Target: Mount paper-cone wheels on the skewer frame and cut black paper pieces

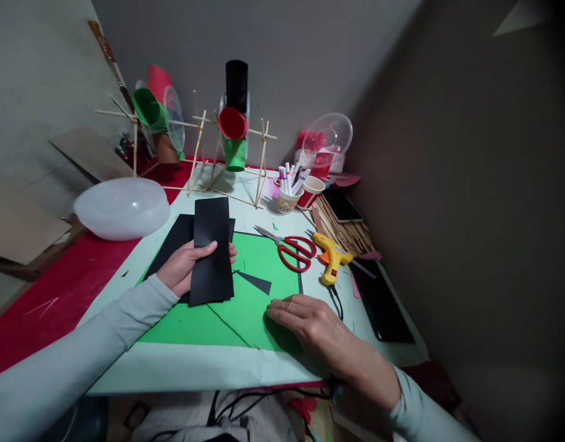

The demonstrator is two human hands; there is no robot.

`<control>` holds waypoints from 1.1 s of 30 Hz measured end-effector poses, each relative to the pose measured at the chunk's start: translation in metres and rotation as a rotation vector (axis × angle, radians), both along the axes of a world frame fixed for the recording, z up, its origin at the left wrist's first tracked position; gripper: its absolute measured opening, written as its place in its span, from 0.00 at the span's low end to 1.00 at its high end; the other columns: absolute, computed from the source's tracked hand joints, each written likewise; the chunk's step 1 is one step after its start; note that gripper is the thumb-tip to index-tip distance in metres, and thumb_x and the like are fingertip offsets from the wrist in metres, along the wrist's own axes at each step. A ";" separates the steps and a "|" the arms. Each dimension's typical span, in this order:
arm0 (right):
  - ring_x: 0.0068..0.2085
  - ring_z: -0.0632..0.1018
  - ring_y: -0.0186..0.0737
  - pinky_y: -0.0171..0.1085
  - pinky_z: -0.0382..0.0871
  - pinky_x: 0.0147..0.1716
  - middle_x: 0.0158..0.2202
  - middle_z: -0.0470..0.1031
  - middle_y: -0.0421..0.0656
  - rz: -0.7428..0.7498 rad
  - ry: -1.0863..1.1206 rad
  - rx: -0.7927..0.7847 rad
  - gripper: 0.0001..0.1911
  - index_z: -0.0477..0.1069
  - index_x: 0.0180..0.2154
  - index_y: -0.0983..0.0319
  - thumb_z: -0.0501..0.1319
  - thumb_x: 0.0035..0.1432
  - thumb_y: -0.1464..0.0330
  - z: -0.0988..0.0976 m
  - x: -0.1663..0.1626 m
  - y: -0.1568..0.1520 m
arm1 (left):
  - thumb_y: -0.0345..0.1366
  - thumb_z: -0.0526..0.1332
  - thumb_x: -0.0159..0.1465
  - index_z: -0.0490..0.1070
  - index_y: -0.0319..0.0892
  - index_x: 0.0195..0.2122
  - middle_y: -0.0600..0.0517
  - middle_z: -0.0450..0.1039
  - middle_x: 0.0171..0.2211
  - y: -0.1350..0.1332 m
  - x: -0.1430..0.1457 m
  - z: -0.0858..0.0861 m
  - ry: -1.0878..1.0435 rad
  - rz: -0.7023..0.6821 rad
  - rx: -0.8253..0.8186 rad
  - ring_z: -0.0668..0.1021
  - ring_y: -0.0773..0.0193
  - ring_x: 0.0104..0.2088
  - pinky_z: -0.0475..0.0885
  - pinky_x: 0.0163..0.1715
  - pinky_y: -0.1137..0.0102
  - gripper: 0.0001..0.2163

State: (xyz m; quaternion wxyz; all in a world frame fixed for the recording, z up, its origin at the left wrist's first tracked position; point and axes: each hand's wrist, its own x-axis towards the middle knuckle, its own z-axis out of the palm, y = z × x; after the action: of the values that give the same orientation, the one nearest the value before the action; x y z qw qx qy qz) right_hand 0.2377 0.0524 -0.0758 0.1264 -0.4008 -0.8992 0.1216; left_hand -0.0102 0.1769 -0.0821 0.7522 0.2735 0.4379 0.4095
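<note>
My left hand (185,264) is closed around folded black paper strips (211,245), thumb across the front and fingertips showing at the right edge. Behind them lies more black paper (172,242). Over the right part of a green sheet (194,328) is my right hand (305,319), palm down with its fingers together. Whatever its fingertips may hold is hidden. A small dark paper wedge (255,282) rests on the green sheet between the hands. Red-handled scissors (294,250) lie partly open at the sheet's upper right, beside a yellow glue gun (330,255).
At the back stand stick frames (199,144) bearing coloured paper tubes (236,123). A white balloon (122,209) sits at left. Markers fill a paper cup (289,199). Thin wooden sticks (340,221), a phone (342,205) and a black tablet-like slab (383,301) line the right side.
</note>
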 end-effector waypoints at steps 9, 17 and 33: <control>0.56 0.74 0.52 0.48 0.71 0.54 0.55 0.75 0.57 -0.133 -0.058 0.107 0.15 0.71 0.54 0.70 0.56 0.69 0.71 -0.016 -0.032 0.043 | 0.21 0.58 0.64 0.78 0.31 0.37 0.42 0.82 0.33 0.009 -0.008 0.001 -0.022 0.089 0.009 0.84 0.59 0.31 0.82 0.32 0.70 0.08; 0.66 0.64 0.54 0.54 0.56 0.65 0.64 0.66 0.58 0.061 0.026 0.067 0.28 0.64 0.61 0.69 0.53 0.70 0.56 -0.014 -0.046 0.041 | 0.23 0.55 0.67 0.77 0.33 0.39 0.45 0.82 0.33 0.025 -0.021 0.005 -0.011 0.239 0.023 0.84 0.63 0.32 0.81 0.34 0.73 0.10; 0.47 0.79 0.43 0.40 0.73 0.47 0.43 0.81 0.52 0.388 0.137 0.165 0.12 0.73 0.45 0.66 0.52 0.70 0.75 -0.009 -0.048 0.006 | 0.23 0.59 0.64 0.78 0.28 0.37 0.39 0.83 0.35 0.026 -0.015 -0.001 0.027 0.241 0.019 0.84 0.58 0.33 0.82 0.37 0.69 0.08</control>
State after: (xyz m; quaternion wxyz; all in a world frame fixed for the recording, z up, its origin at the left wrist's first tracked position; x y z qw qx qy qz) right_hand 0.1900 0.0586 -0.0849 0.1935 -0.1994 -0.9557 0.0967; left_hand -0.0248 0.2025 -0.0827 0.6888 0.2313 0.4739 0.4975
